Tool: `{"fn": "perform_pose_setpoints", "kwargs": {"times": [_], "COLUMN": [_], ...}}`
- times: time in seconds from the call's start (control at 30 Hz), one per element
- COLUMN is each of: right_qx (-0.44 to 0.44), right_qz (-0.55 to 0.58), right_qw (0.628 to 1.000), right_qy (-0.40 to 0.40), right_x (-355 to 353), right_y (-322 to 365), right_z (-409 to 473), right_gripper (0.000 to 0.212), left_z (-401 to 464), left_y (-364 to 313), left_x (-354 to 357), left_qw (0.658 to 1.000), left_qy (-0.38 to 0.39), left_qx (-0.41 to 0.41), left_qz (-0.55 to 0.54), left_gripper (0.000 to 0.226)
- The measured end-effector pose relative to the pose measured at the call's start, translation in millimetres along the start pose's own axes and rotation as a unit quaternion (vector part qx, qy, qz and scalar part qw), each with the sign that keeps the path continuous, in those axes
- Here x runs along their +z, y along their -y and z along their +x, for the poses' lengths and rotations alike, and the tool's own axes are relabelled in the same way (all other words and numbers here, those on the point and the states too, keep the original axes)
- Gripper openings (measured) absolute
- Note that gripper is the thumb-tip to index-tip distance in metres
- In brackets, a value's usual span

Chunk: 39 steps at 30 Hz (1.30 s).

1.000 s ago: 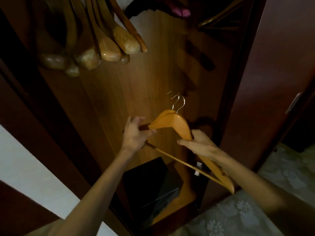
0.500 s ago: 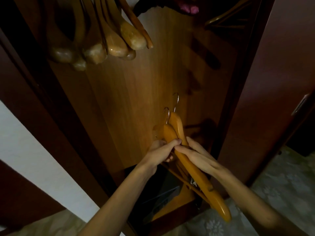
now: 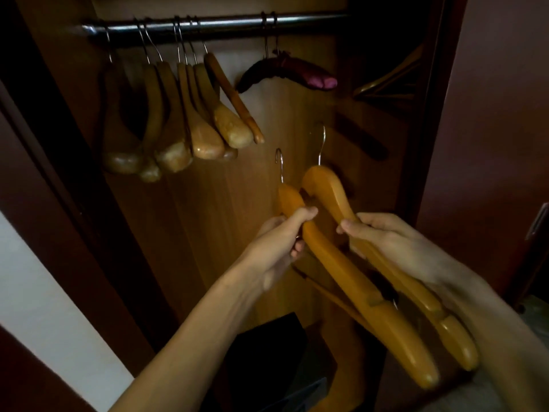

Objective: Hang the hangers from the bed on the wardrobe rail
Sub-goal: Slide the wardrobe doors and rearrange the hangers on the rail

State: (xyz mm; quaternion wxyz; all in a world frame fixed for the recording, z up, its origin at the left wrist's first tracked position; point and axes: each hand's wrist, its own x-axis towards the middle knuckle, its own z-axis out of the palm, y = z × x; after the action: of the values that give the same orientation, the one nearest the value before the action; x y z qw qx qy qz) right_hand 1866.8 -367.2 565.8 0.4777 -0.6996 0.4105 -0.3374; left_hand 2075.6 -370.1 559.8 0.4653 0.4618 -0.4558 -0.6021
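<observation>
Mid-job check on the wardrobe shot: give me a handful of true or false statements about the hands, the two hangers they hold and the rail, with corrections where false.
1. The left hand grips one wooden hanger and the right hand grips a second hanger. True.
2. Both held hangers are already hooked on the rail. False: their hooks hang free, well below it.
3. A cluster of wooden hangers hangs at the left part of the rail. True.
4. The dark padded hanger lies on the wardrobe floor. False: it hangs from the rail, right of the wooden cluster.
5. The right hand's hanger has its hook higher than the left's. True.
</observation>
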Motion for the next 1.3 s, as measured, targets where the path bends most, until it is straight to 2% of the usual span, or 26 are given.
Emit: {"fn": "perform_pose_setpoints", "kwargs": {"times": [0.27,0.43,0.63,0.8,1.0,1.13,1.3], "right_qx": [-0.046,-0.055,-0.061,-0.093,-0.104,-0.088,-0.074], "right_qz": [-0.077,-0.102,-0.11,-0.129,-0.146,-0.205,-0.229], "right_qw": [0.995,0.992,0.988,0.984,0.981,0.973,0.969], "right_qy": [-0.037,-0.056,-0.092,-0.076,-0.073,-0.066,-0.049], "right_x": [-27.9,-37.5,-38.6,-35.8,-38.0,-40.8,-43.8], "right_y": [64.5,99.2,140.9,173.3,201.3,206.8,199.0], "right_z": [55.3,93.8,147.2,187.9,233.2,258.8,286.9], "right_gripper": [0.037,0.049,0.034,0.033,0.029,0.027,0.027], "left_z": [20.8,50.7,83.9,112.0,141.7,160.1,178.4], "left_y": [-91.9,-143.8,-202.1,-227.3,-253.5,-269.4,-280.9], "left_x": [27.4,25.2,-0.3,-19.6,-41.9,-48.2,-65.6], "left_qw": [0.998,0.997,0.989,0.983,0.975,0.948,0.928], "left_qy": [0.027,-0.019,-0.071,-0.104,-0.146,-0.214,-0.254], "left_qx": [0.047,0.074,0.109,0.144,0.151,0.151,0.159], "left_qz": [0.008,-0.032,-0.069,-0.033,0.077,0.182,0.223], "left_gripper": [0.018,0.021,0.021,0.018,0.031,0.033,0.033]}}
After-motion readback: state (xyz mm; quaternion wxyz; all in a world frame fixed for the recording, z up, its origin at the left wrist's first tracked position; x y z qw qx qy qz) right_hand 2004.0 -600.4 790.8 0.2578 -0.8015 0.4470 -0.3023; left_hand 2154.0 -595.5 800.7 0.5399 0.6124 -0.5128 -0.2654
